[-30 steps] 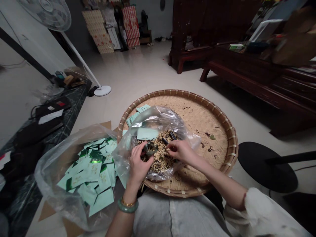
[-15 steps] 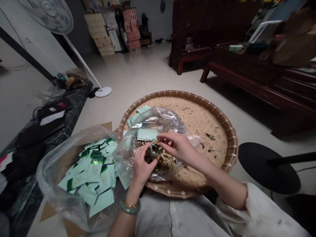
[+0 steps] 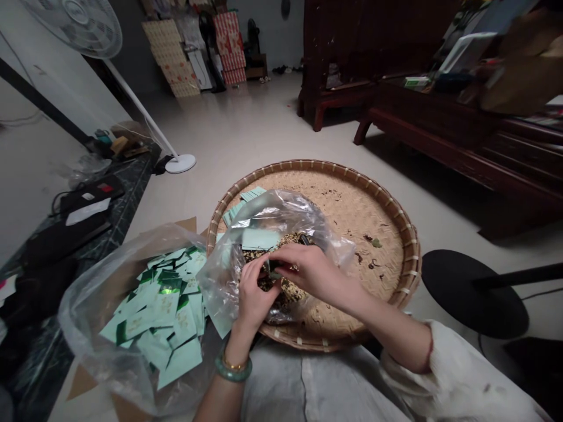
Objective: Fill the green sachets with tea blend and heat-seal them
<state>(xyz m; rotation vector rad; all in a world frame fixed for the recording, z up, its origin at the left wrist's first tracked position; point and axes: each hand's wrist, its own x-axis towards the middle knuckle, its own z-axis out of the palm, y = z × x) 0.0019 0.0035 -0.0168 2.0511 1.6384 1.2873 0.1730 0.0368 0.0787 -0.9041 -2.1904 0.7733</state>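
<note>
My left hand [image 3: 257, 288] is curled around a small green packet [image 3: 273, 272], most of it hidden by my fingers. My right hand [image 3: 303, 266] has its thumb and fingers drawn together at the packet's top; whatever lies between them is hidden. Both hands are over a clear plastic bag [image 3: 281, 205] that holds a loose dried mix [image 3: 292, 293] of pale and dark bits. A light green packet [image 3: 259, 239] lies flat on the mix behind my left hand. Beyond my right hand, a dark handle-like piece [image 3: 304, 240] pokes out of the mix.
The bag sits in a round woven bamboo tray [image 3: 409, 264] with scattered dried leaves. More green packets [image 3: 240, 205] lie at its left rim. Left of the tray, another plastic bag [image 3: 83, 299] holds many green packets [image 3: 165, 316]. A black round stand base [image 3: 470, 293] is on the right.
My right hand has moved left and closed in on the packet in my left hand, its fingers coming together. The dark handle-like piece now shows behind it. The view has shifted slightly.
</note>
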